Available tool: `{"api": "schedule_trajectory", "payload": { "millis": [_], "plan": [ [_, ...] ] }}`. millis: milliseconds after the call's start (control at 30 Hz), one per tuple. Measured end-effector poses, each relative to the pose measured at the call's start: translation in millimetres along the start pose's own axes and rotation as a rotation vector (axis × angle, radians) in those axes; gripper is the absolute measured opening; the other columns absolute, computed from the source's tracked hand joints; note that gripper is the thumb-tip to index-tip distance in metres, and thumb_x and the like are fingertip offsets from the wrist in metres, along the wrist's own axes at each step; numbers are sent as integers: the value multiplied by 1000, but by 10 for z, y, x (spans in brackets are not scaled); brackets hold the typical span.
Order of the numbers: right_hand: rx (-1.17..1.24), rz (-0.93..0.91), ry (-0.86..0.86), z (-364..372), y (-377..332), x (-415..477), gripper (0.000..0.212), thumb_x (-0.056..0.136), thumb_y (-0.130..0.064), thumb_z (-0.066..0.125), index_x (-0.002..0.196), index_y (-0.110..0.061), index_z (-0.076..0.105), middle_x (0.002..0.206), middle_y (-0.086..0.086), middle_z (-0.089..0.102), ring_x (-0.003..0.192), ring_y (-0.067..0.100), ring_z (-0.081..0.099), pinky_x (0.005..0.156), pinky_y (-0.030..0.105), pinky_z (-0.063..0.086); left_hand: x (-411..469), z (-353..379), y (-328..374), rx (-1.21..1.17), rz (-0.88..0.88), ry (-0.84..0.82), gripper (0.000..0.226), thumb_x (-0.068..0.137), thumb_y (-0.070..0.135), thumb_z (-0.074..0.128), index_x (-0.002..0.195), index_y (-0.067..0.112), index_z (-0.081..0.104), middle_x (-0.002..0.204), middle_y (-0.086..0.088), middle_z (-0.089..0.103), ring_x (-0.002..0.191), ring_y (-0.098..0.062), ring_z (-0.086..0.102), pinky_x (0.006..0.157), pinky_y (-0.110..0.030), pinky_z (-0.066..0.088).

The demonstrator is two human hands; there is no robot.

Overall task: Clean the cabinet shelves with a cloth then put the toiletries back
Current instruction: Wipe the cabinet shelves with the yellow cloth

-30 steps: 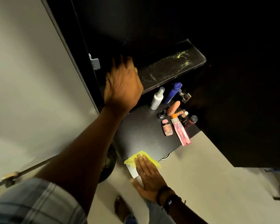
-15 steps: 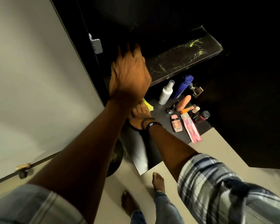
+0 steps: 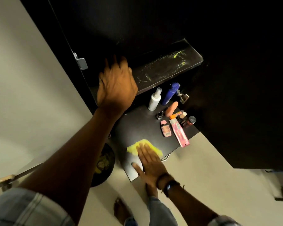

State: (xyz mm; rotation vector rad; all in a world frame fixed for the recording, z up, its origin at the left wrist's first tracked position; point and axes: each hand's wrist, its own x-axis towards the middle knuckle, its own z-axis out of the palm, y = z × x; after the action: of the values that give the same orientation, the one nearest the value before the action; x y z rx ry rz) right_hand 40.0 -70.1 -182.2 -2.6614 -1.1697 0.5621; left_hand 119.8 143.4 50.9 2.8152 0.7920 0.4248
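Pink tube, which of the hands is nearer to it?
Right. The right hand presses a cloth left of the pink tube; the left hand rests on the shelf above.

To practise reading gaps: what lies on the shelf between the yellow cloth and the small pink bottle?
Nothing: the head view shows only bare dark shelf between the yellow cloth and the small pink bottle.

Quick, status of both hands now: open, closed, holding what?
Left hand: open, resting on the upper shelf, holding nothing.
Right hand: open, flat on the yellow cloth, pressing it onto the lower shelf.
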Motion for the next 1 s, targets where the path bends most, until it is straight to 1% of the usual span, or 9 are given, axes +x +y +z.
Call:
{"api": "schedule_trajectory", "payload": {
  "millis": [100, 167, 233, 333, 400, 533, 700, 800, 1000],
  "plan": [
    [7, 6, 47, -300, 5, 780, 67, 96, -55, 16, 148, -13, 27, 155, 7, 26, 144, 28, 23, 117, 40, 12, 6, 15, 7, 16, -5, -15, 36, 99, 26, 28, 127, 11, 43, 130, -18, 46, 120, -34, 44, 91, -44, 40],
    [61, 27, 22, -441, -48, 1327, 67, 96, -52, 21, 151, -14, 14, 160, 7, 9, 148, 25, 2, 119, 35, -2, -2, 15, 7, 1, -9, -21, 36, 99, 26, 28, 129, 11, 42, 131, -17, 46, 123, -32, 42, 94, -44, 39],
    [27, 71, 4, -469, -139, 1765, 66, 97, -47, 30, 150, -10, 16, 160, 11, 9, 148, 27, 0, 121, 36, -2, -4, 20, 4, 0, -7, -11, 37, 99, 26, 28, 130, 11, 41, 133, -16, 45, 126, -32, 40, 96, -43, 38],
    [52, 75, 58, -602, -457, 1765, 53, 92, -34, 43, 138, -5, 39, 147, 11, 35, 140, 33, 25, 116, 39, 20, -2, 14, 2, 12, -2, -1, 38, 99, 26, 28, 130, 10, 41, 135, -17, 44, 129, -33, 38, 98, -44, 37],
    [116, 24, 251, -516, -646, 1418, 21, 80, -21, 55, 98, -12, 57, 103, 6, 58, 105, 28, 56, 89, 41, 47, -2, 7, 8, 14, 1, 1, 37, 99, 25, 29, 129, 10, 43, 134, -18, 44, 127, -33, 39, 97, -44, 38],
    [148, -114, 241, 133, -687, 433, 47, 99, -25, 27, 142, -11, 40, 148, 10, 41, 139, 28, 34, 114, 41, 26, -18, -9, 28, 24, 12, 9, 36, 99, 26, 29, 126, 8, 44, 133, -19, 43, 125, -34, 39, 94, -45, 39],
    [115, -60, 171, 295, -234, -454, 48, 100, -35, 22, 148, -29, 25, 157, -5, 24, 143, 15, 27, 113, 30, 17, -19, -17, 39, -3, 1, 0, 34, 98, 26, 31, 123, 9, 45, 131, -18, 44, 123, -33, 41, 92, -44, 39],
    [75, 83, 277, 194, 92, -365, 48, 97, -36, 36, 141, -20, 43, 150, -3, 34, 139, 14, 29, 117, 26, 12, -9, -11, 22, 2, 8, 4, 34, 98, 26, 30, 124, 9, 45, 131, -18, 44, 123, -33, 40, 92, -44, 39],
    [162, 136, 331, -54, -203, 311, 46, 97, -36, 33, 127, -14, 60, 133, 5, 58, 123, 29, 55, 107, 34, 38, 3, -9, 14, 20, 2, 13, 37, 99, 28, 29, 128, 10, 43, 135, -17, 42, 126, -31, 39, 97, -42, 38]
  ]
}}
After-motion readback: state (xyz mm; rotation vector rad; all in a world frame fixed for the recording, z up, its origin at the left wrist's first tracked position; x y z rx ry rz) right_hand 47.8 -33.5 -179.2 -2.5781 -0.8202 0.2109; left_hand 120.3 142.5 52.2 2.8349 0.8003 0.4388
